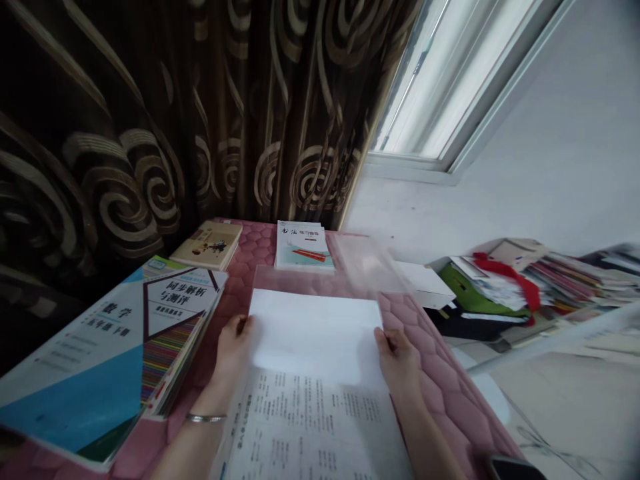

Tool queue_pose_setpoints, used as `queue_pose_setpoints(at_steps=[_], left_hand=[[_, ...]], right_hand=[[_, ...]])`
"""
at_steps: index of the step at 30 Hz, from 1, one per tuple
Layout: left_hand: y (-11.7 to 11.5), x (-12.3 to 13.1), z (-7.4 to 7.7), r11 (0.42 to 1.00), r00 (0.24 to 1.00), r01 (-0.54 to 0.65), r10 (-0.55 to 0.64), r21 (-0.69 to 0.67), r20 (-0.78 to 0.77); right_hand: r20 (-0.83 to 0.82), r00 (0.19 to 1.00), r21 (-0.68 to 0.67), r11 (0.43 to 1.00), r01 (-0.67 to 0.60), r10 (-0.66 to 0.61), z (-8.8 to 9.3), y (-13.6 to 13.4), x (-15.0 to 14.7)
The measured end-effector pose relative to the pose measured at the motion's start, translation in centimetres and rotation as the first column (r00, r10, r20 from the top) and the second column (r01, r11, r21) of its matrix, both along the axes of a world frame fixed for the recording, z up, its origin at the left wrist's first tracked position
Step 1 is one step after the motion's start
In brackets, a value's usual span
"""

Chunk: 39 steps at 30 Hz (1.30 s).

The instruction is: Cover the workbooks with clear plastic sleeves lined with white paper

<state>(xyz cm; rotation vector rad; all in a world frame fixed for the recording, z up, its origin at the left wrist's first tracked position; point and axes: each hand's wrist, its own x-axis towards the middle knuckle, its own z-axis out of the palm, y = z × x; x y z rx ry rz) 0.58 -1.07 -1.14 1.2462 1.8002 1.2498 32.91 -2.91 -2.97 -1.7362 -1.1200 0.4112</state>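
A blank white sheet of paper [315,333] is held between my two hands, over a page of printed text [313,427] nearer to me. My left hand [233,350], below which a silver bracelet shows, pinches the left edge of the sheet. On the opposite edge, my right hand [400,363] grips with its thumb on top and its fingers curled under. A clear plastic sheet [317,277] sticks out beyond the paper's far edge. Whether the paper lies inside the plastic or on it, I cannot tell.
A pink quilted cover [435,373] lies on the table. Workbooks [100,360] are piled at left, with a tan book [207,245] behind and white booklets [303,245] at the back. A phone-like dark object [515,467] lies front right. Papers [500,287] heap beyond the right edge.
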Motion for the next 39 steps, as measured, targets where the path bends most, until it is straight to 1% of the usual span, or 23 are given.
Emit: queue_pose_setpoints(at_steps=[2,4,9,11,13,16,17,20,22,27,31,33,37,39], left_hand=[[0.0,0.0,0.0,1.000,1.000,0.022,-0.022,0.003,0.007],[-0.1,0.1,0.1,1.000,0.999,0.024,-0.024,0.006,-0.024],[-0.5,0.2,0.2,1.000,0.994,0.009,-0.010,-0.007,-0.110],[-0.5,0.2,0.0,1.000,0.994,0.013,-0.014,-0.007,-0.107],[-0.4,0.1,-0.4,1.000,0.997,0.019,-0.019,0.004,-0.073],[-0.1,0.0,-0.8,0.999,0.998,0.035,-0.036,-0.015,-0.048],[-0.1,0.0,-0.9,0.999,0.997,0.031,-0.033,-0.034,-0.066],[0.0,0.0,-0.7,0.996,0.987,0.006,-0.019,-0.085,-0.157],[0.0,0.1,-0.4,0.995,0.977,0.002,-0.023,-0.102,-0.212],[-0.1,0.3,0.2,0.987,0.952,0.005,-0.054,-0.159,-0.301],[0.2,0.4,0.2,0.981,0.938,-0.007,-0.061,-0.195,-0.340],[0.3,0.4,0.1,0.983,0.947,-0.001,-0.058,-0.185,-0.316],[0.1,0.1,-0.4,0.992,0.992,0.022,-0.037,-0.125,-0.124],[0.0,0.0,-0.5,0.993,0.996,0.032,-0.041,-0.118,-0.079]], right_hand=[[-0.014,1.000,0.013,1.000,0.004,-0.004,-0.2,0.1,0.1],[-0.016,1.000,0.027,1.000,0.010,-0.010,0.1,0.1,-0.1],[0.021,0.999,0.020,0.999,0.047,-0.048,1.6,-0.4,-1.0],[0.037,0.998,0.025,0.998,0.056,-0.057,2.0,-0.5,-1.3],[0.039,0.997,0.038,0.997,0.067,-0.069,2.0,-0.5,-1.5],[0.017,0.999,0.033,0.998,0.048,-0.048,1.7,-0.3,-1.1],[0.004,1.000,0.002,1.000,0.027,-0.027,1.4,-0.2,-0.7],[-0.022,0.999,-0.150,0.988,-0.038,0.035,0.7,0.2,0.5],[0.009,0.998,-0.210,0.976,-0.059,0.063,0.2,0.3,1.1],[0.175,0.982,-0.197,0.980,-0.033,0.068,-0.5,0.2,0.8],[0.224,0.973,-0.220,0.976,0.004,0.047,-0.4,0.2,-0.1],[0.226,0.974,-0.199,0.980,0.024,0.022,-0.3,0.2,-0.3],[0.202,0.979,-0.182,0.983,0.024,0.014,-0.1,0.2,-0.3],[0.191,0.981,-0.204,0.979,0.006,0.033,-0.2,0.2,0.0]])
